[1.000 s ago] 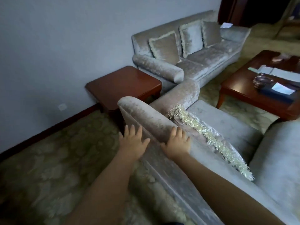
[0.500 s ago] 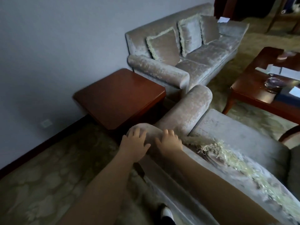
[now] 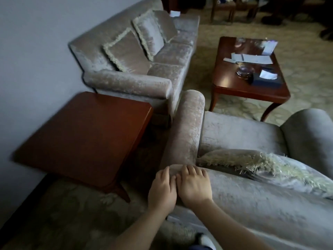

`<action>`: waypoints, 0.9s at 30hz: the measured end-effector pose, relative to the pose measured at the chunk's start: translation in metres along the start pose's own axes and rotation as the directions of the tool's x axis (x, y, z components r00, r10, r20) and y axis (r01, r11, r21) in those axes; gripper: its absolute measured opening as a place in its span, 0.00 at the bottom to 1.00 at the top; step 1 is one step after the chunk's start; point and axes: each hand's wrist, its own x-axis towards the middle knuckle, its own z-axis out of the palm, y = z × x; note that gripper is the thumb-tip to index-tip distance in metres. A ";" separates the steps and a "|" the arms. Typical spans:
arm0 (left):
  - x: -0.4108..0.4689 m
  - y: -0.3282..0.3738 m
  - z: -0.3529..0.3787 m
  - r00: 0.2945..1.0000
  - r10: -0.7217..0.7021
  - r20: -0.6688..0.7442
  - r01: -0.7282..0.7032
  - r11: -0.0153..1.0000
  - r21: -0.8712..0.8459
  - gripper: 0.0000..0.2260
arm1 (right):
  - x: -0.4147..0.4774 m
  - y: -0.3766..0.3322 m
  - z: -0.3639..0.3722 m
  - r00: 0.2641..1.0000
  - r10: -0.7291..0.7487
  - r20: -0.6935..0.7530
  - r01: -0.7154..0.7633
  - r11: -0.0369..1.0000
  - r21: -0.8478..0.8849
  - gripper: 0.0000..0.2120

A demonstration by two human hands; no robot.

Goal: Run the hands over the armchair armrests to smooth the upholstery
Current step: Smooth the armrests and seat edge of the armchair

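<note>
A grey velvet armchair (image 3: 239, 130) fills the lower right, seen from behind its backrest. Its left armrest (image 3: 187, 127) runs away from me, rounded and pale. The right armrest (image 3: 311, 134) shows at the right edge. My left hand (image 3: 162, 190) and my right hand (image 3: 194, 184) lie flat side by side on the top corner of the backrest (image 3: 252, 201), where it meets the left armrest. Both hands hold nothing, fingers slightly curled over the edge. A fringed cushion (image 3: 266, 165) leans inside against the backrest.
A dark red side table (image 3: 81, 138) stands left of the armchair, against the wall. Behind it sits a matching sofa (image 3: 137, 69) with fringed cushions. A wooden coffee table (image 3: 246, 83) with papers and a glass dish stands ahead right. Patterned carpet covers the floor.
Both hands have slid left along the backrest top to its corner by the left armrest and now lie close together. The view has shifted, looking more down over the armchair.
</note>
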 end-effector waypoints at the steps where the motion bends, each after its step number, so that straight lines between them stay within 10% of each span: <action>1: 0.000 0.000 0.002 0.999 0.020 -0.030 -0.021 0.999 -0.029 0.19 | 0.000 0.000 -0.001 1.000 0.012 -0.016 -0.012 1.000 -0.004 0.30; 10: 0.000 -0.008 0.004 0.973 0.120 -0.196 -0.140 0.986 -0.093 0.20 | 0.017 0.011 -0.002 0.975 -0.125 0.182 0.133 0.991 -0.035 0.24; 14: -0.001 -0.008 0.012 0.952 0.026 -0.303 -0.069 0.989 -0.129 0.22 | 0.052 0.017 -0.007 0.839 -0.419 0.348 0.430 0.902 0.050 0.23; 17: -0.008 0.005 0.029 0.820 -0.330 -0.467 0.210 0.933 -0.292 0.17 | 0.073 0.008 -0.007 0.625 -0.686 0.372 0.676 0.714 0.181 0.22; 20: -0.010 0.028 0.047 0.549 -0.701 -0.454 0.380 0.694 -0.611 0.05 | 0.077 0.006 -0.004 0.569 -0.778 0.267 0.706 0.628 0.326 0.23; 27: 0.004 0.032 0.054 0.427 -0.743 -0.515 0.422 0.668 -0.613 0.10 | 0.084 0.013 0.007 0.600 -0.773 0.207 0.651 0.621 0.437 0.19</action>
